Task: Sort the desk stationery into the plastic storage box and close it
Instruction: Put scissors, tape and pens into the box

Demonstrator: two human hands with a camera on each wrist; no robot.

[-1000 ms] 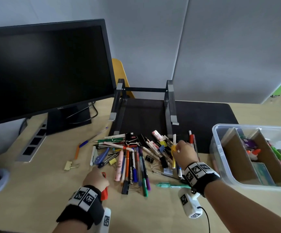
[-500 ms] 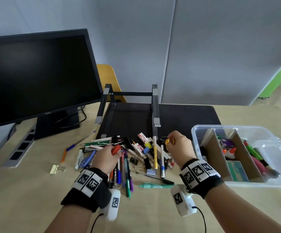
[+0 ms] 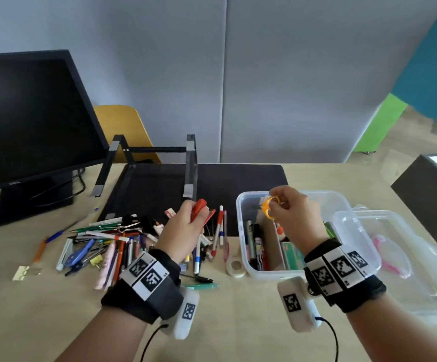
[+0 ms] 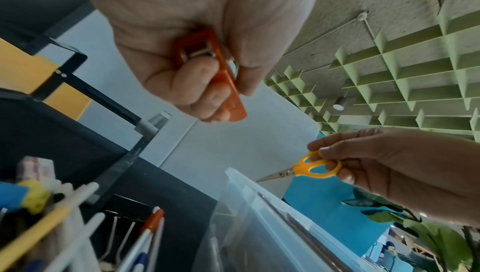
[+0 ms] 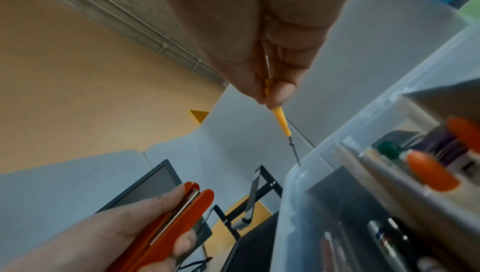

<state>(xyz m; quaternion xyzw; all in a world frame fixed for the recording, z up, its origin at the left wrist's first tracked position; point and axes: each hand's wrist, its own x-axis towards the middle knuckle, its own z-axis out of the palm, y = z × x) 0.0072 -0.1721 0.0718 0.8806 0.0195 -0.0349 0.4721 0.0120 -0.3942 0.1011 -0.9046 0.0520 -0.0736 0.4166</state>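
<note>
Both hands are up off the desk (image 3: 238, 322), each w/ something in it. The left hand (image 3: 183, 231) is wrapped round a red stapler (image 3: 198, 209): fingers curled along one side, thumb on the other, the stapler's front end poking out past the fingertips, tilted up and away. From the left wrist view the stapler (image 4: 221, 83) runs diagonally across the palm, w/ its metal hinge bit showing near the heel of the hand. It hangs above the far right edge of the pile of pens (image 3: 123, 246), which lies spread on the desk in front of a black mat (image 3: 251, 178).

The right hand (image 3: 293, 218) pinches small yellow-handled scissors (image 3: 271, 206) by the handle loops, thumb & first fingers closed on the loops. In the left wrist view the scissors (image 4: 311, 168) have the blades shut, pointing away from the palm toward the box's rim. They're held over the far left corner of the clear plastic box (image 3: 243, 246), not touching it as far as I can tell.

The box sits open on the desk at right, w/ cardboard dividers; markers stand in the left section, other bits further right are too blurred to name. Its clear lid (image 3: 405, 270) lies just beside it on the right. A roll of tape (image 3: 235, 266) rests on the desk against the box's near left corner. A monitor (image 3: 29, 121) stands at the far left, and a black laptop stand (image 3: 157, 163) sits on the mat.
</note>
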